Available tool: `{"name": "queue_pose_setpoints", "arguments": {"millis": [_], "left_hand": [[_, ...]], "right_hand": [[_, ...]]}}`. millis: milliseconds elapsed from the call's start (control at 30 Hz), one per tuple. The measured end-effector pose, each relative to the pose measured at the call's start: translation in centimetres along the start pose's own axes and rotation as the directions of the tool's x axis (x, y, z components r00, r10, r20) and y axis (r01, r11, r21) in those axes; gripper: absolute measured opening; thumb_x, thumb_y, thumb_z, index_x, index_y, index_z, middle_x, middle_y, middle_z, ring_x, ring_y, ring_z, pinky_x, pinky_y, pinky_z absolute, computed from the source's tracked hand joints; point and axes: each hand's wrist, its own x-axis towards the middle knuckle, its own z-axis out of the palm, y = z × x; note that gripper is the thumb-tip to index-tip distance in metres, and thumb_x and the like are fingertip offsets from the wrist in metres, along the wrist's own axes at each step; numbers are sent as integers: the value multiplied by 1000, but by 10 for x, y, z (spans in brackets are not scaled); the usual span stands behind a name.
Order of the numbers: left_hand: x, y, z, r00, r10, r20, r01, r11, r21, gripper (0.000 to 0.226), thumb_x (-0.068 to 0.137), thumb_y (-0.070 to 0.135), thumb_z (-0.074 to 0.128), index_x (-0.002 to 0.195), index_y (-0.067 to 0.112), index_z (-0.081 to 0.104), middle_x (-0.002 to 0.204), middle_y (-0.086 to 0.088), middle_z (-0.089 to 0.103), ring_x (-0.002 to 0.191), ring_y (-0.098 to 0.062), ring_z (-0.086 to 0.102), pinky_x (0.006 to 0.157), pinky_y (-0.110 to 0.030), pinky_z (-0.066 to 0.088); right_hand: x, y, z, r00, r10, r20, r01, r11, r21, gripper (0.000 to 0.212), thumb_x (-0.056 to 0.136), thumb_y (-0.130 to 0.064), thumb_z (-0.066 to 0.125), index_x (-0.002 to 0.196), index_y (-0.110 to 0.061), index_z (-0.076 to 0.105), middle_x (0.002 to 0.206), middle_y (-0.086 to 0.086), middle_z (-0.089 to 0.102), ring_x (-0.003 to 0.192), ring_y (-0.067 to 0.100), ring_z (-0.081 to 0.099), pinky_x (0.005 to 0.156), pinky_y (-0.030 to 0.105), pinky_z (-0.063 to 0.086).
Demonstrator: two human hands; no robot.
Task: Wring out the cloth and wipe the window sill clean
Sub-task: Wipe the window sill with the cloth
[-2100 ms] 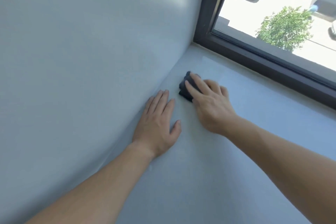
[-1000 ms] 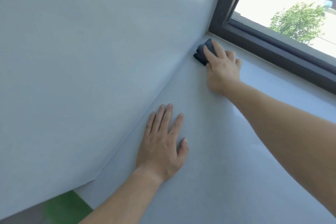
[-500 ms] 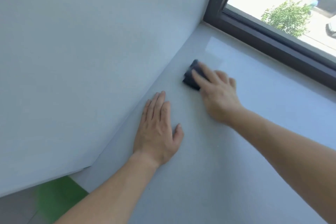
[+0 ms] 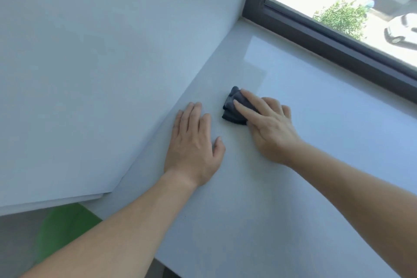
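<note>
A small folded dark grey cloth [image 4: 232,109] lies on the pale grey window sill [image 4: 259,187], a short way out from the left wall. My right hand [image 4: 268,126] presses down on the cloth with straight fingers and covers its right half. Just left of the cloth, my left hand [image 4: 194,144] rests flat on the sill with the fingers together and holds nothing.
The white side wall [image 4: 101,63] rises along the sill's left edge. A dark window frame [image 4: 327,40] borders the far edge, with a street, cars and a tree outside. Below the sill's near left corner something green [image 4: 61,228] shows.
My right hand slid the cloth from the far corner by the window frame back toward me along the wall, stopping beside my left hand. My left hand stayed flat on the sill.
</note>
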Motion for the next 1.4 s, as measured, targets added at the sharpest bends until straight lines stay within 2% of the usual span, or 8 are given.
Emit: {"name": "queue_pose_setpoints", "arguments": {"millis": [200, 433, 600, 800, 967, 1167, 1333, 1400], "left_hand": [[-1, -2, 0, 1000, 5, -20, -6, 997, -79, 53, 87, 38, 41, 124, 2, 52, 148, -21, 40, 144, -35, 29, 120, -50, 17], [-51, -7, -27, 978, -147, -145, 124, 979, -163, 36, 84, 29, 50, 113, 11, 59, 133, -13, 52, 128, -35, 45, 109, -49, 33], [-93, -6, -17, 979, -205, 0, 204, 979, 22, 58, 88, 43, 39, 139, 18, 49, 159, -14, 30, 149, -31, 19, 120, -57, 12], [-91, -1, -14, 976, -215, 43, 209, 971, 114, 61, 88, 44, 39, 143, 16, 43, 161, -16, 24, 151, -32, 14, 118, -61, 10], [-91, -1, -14, 976, -213, 33, 208, 970, 124, 61, 88, 44, 40, 143, 17, 42, 161, -16, 24, 151, -32, 14, 118, -61, 10], [-92, 2, -14, 972, -234, -9, 234, 968, 95, 60, 87, 43, 43, 138, 12, 46, 159, -16, 28, 150, -31, 17, 118, -60, 12], [-92, 1, -12, 974, -224, -28, 225, 970, 86, 62, 87, 45, 40, 140, 13, 44, 159, -14, 26, 151, -29, 13, 119, -58, 8], [-92, 0, -12, 972, -231, -51, 233, 971, 45, 60, 87, 44, 42, 138, 13, 46, 158, -16, 28, 150, -30, 17, 119, -59, 9]], "right_hand": [[37, 4, -2, 900, 422, -106, -419, 907, 48, 55, 94, -17, 37, 142, -43, 31, 160, -17, 12, 126, 27, 27, 95, 39, 21], [-13, -21, 7, 994, -106, 9, 106, 994, -21, 58, 96, -11, 47, 146, -39, 39, 160, -12, 24, 123, 27, 34, 89, 33, 17], [63, -11, -2, 933, 353, -66, -352, 936, 31, 58, 89, -7, 35, 135, -42, 34, 158, -17, 14, 124, 29, 29, 92, 38, 22], [27, -49, 18, 960, -279, 26, 278, 960, 40, 51, 98, -16, 42, 143, -40, 42, 159, -14, 24, 125, 28, 33, 95, 42, 26], [84, -27, 3, 975, 216, -54, -214, 976, 43, 58, 89, -7, 35, 136, -40, 38, 158, -17, 16, 125, 29, 30, 90, 36, 19], [32, -55, 15, 951, -305, 58, 303, 952, 38, 56, 94, -14, 41, 144, -40, 39, 159, -15, 20, 126, 29, 32, 95, 39, 21], [78, -22, 2, 992, 120, -26, -120, 993, 17, 55, 91, -8, 39, 134, -43, 39, 158, -16, 18, 125, 32, 31, 90, 40, 21], [60, -48, 11, 995, 91, -35, -91, 996, 6, 60, 88, -6, 39, 136, -42, 38, 159, -17, 13, 125, 28, 28, 89, 36, 18]]}}
